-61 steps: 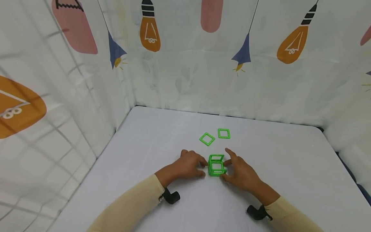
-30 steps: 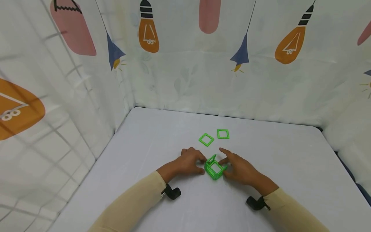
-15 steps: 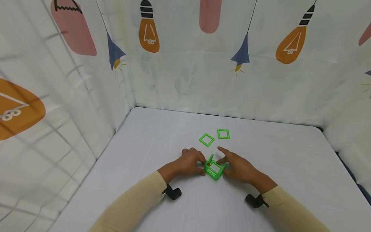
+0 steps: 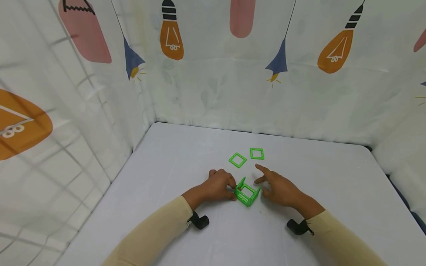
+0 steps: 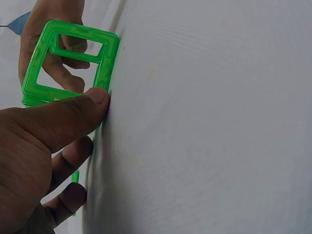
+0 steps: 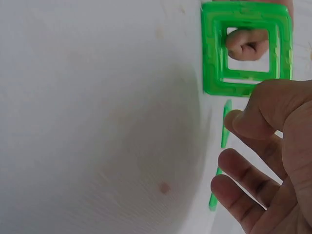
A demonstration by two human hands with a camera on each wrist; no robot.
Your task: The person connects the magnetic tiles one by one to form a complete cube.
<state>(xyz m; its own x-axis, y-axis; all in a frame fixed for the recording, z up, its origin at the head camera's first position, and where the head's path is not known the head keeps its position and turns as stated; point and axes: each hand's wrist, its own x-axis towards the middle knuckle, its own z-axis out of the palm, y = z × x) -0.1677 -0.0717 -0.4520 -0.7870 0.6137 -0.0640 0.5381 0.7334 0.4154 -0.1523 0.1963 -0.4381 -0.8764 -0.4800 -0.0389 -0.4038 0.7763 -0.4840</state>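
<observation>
Two beige sleeves (image 4: 153, 234) reach over a white table (image 4: 186, 155). The left hand (image 4: 217, 186) pinches the left side of an open green box (image 4: 247, 202) between the hands. The right hand (image 4: 281, 188) is loosely spread just beside it; whether it touches, I cannot tell. Beyond lie a green square (image 4: 233, 163) turned cornerwise and a second square (image 4: 257, 158), then a curtain (image 4: 213, 81) printed with light bulbs (image 4: 336, 51).

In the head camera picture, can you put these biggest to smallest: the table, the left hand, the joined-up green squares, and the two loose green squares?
1. White table
2. Left hand
3. Joined green squares
4. Left loose square and right loose square: too alike to rank.
</observation>
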